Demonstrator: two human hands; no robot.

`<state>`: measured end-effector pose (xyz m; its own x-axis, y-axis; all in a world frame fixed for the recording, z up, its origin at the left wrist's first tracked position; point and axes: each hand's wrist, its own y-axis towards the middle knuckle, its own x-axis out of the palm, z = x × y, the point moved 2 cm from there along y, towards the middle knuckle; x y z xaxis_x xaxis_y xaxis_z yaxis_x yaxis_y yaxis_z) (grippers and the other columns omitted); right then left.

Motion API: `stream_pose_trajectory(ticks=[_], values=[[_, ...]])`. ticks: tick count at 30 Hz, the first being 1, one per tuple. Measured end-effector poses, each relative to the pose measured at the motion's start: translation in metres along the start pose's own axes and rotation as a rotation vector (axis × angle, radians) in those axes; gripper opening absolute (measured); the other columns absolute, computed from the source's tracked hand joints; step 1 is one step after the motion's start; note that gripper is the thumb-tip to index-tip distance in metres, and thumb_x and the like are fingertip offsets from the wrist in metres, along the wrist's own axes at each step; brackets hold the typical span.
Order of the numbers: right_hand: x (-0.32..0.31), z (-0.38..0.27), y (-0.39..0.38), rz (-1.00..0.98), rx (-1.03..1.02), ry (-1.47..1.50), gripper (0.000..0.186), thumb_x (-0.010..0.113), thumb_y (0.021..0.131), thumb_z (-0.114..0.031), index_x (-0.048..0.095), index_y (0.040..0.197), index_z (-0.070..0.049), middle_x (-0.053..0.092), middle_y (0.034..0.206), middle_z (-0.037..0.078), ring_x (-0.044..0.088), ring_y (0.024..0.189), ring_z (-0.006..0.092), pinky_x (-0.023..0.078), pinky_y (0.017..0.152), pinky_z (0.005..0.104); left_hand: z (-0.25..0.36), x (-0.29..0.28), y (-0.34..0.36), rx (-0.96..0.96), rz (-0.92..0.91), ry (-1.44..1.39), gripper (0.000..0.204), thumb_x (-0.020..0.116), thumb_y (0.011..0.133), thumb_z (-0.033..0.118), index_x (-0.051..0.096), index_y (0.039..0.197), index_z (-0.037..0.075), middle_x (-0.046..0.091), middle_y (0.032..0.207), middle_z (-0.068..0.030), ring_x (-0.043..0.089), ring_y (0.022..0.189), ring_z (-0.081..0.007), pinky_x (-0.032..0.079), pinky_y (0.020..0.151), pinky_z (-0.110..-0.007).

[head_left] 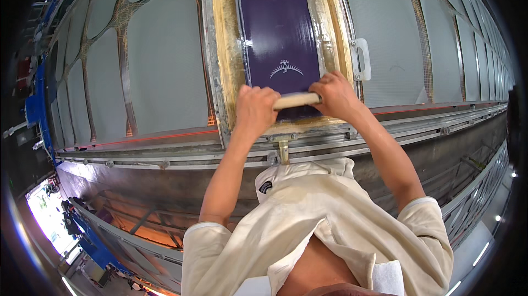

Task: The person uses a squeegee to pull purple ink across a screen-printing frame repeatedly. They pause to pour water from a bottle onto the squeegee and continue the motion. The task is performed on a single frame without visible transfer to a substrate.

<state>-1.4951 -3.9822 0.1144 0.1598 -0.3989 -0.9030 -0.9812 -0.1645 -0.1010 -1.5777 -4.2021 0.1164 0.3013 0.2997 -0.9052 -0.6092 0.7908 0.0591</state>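
My left hand (256, 108) and my right hand (336, 95) are closed on the two ends of a squeegee (297, 100) with a pale, wood-like grip. The squeegee lies crosswise over the near end of a screen-printing frame (210, 48). Its blade is hidden beneath the grip and my fingers. Glossy dark purple (278, 26) fills the middle of the screen, with a small white winged emblem and white lettering showing. Yellowish tape or residue (224, 32) borders the purple on both sides.
Flat grey panels (162, 59) lie in rows on the long table, left and right of the frame. A white handle (364, 59) sticks out from the frame's right side. Metal rails (396, 136) run along the table's near edge, with a bracket (284, 152) at the frame's near end.
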Motion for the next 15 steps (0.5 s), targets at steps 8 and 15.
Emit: stream_pose_trajectory(ticks=[8,15], values=[[-0.033,0.035,0.069,-0.065,0.025,-0.037,0.029,0.084,0.076,-0.031,0.074,0.090,-0.009,0.072,0.081,0.011,0.070,0.082,0.0316,0.051,0.083,0.0422,-0.036,-0.019,0.072,0.008,-0.052,0.082,0.024,0.084,0.072,0.023,0.077,0.092,0.013,0.071,0.085,-0.0023,0.065,0.082,-0.0228,0.042,0.084,-0.038],[-0.105,0.148,0.268,0.052,0.050,-0.119,0.036,0.084,0.077,-0.038,0.074,0.097,-0.009,0.074,0.088,0.015,0.072,0.088,0.0358,0.058,0.079,0.0460,-0.137,-0.063,0.283,-0.024,0.001,0.249,0.039,0.086,0.073,0.031,0.077,0.106,0.013,0.075,0.095,-0.0089,0.069,0.094,-0.0282,0.047,0.093,-0.043]])
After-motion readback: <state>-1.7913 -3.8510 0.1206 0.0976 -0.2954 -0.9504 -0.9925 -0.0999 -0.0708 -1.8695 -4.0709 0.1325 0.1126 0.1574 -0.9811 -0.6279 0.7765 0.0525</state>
